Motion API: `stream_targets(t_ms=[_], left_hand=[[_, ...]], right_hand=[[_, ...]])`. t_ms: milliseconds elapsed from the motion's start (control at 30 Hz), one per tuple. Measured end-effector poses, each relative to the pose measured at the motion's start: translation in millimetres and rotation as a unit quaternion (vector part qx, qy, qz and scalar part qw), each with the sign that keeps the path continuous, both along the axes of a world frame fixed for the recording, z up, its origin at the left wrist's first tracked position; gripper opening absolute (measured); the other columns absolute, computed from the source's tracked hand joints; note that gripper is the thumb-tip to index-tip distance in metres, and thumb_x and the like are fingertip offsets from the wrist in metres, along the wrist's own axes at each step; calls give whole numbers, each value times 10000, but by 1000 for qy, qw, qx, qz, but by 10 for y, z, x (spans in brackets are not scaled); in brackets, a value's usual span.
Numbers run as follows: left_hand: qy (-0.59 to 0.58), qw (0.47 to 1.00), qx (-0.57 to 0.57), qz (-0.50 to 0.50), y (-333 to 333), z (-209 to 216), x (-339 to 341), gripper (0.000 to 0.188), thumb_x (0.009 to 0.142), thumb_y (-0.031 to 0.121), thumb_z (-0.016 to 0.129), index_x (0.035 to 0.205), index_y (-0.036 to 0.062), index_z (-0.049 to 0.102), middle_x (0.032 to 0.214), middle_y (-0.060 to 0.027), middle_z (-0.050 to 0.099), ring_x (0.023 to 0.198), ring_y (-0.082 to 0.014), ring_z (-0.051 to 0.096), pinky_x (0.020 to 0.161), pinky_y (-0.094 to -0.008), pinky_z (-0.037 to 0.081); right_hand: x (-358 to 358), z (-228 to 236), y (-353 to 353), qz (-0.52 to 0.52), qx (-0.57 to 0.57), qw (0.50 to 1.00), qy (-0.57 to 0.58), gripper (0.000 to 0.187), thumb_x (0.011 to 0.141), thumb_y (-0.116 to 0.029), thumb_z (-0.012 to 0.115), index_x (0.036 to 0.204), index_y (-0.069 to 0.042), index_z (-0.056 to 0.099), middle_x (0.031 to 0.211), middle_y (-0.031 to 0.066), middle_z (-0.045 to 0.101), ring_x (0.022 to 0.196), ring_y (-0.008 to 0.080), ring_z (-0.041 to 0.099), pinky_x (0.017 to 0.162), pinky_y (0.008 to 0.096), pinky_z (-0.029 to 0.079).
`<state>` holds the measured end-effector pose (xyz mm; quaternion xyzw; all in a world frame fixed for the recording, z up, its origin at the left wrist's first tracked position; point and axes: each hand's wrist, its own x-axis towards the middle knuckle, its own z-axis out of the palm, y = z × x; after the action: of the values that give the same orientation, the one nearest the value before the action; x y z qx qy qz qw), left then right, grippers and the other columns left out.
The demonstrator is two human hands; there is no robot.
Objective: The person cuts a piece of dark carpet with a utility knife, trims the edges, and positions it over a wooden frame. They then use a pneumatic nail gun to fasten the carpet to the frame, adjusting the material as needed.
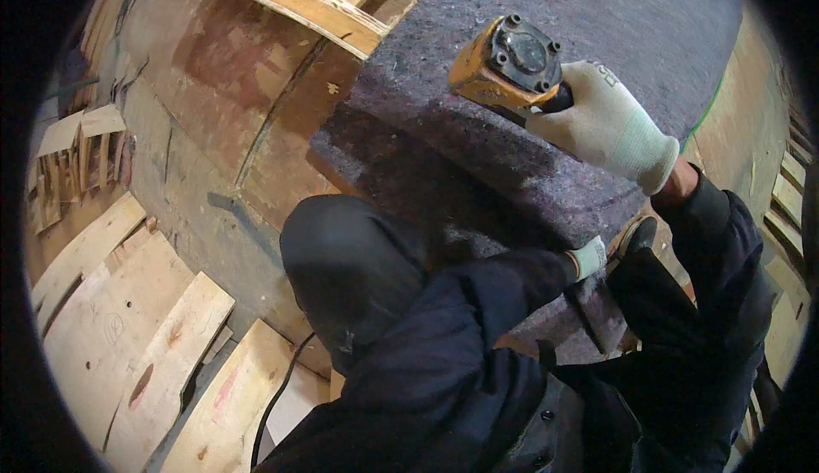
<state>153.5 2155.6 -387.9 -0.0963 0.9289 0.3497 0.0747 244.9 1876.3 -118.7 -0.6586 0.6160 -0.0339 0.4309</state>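
Observation:
My right hand [606, 123], in a white knit glove, is closed around the handle of a yellow and black staple or nail gun [516, 59]. The tool is above a sheet of grey felt [648, 12] that drapes over a wooden frame; its far side, tip included, is hidden from me. My left hand [589, 258], gloved too, is low by the near folded part of the felt, beside my shoe [638, 236]. Only the back of that glove and its cuff show, and the fingers are out of sight.
A bare wooden slat frame [328, 17] shows beyond the felt's edge. Light wooden boards [111, 328] lie at the lower left, with more slatted wood [789, 200] at the right. A black cable or hose [277, 396] runs past my knee [350, 251].

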Motion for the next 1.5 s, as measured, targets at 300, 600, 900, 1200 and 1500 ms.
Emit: stream_targets(t_ms=[300,600,900,1200,1500], left_hand=[[-2,1000,-6,1,135,13,22,265,938,233,543,1087,149,745,1152,-82,692,1139,-272,602,912,-434,464],[-1,999,-32,16,268,30,145,295,969,245,520,1158,151,726,1228,-83,679,1211,-270,585,981,-436,459],[81,990,-35,108,278,23,120,330,992,247,491,1225,142,700,1286,-90,664,1246,-263,576,1011,-441,454],[237,933,65,265,499,-197,-68,371,1006,237,455,1289,121,665,1320,-103,646,1237,-248,578,992,-449,450],[167,962,81,202,619,-306,45,395,1019,241,439,1350,115,614,1372,-108,604,1255,-251,553,1027,-444,417]], right_hand=[[131,-258,-51,58,11,996,66,317,809,-261,659,1015,-29,722,812,225,699,805,377,708,765,428,559],[-395,-76,724,41,93,990,98,240,837,-215,654,1008,-54,702,863,232,676,871,417,673,737,440,529],[-1173,-135,1656,-26,83,988,124,212,812,-187,688,938,-16,694,819,244,661,820,407,681,709,452,516],[-1588,102,2076,-89,138,979,124,241,837,-221,724,947,-7,706,852,249,679,821,390,700,708,421,525],[-1393,123,2065,-145,151,978,22,286,827,-124,703,1098,-35,713,937,234,702,940,359,714,806,369,547]])
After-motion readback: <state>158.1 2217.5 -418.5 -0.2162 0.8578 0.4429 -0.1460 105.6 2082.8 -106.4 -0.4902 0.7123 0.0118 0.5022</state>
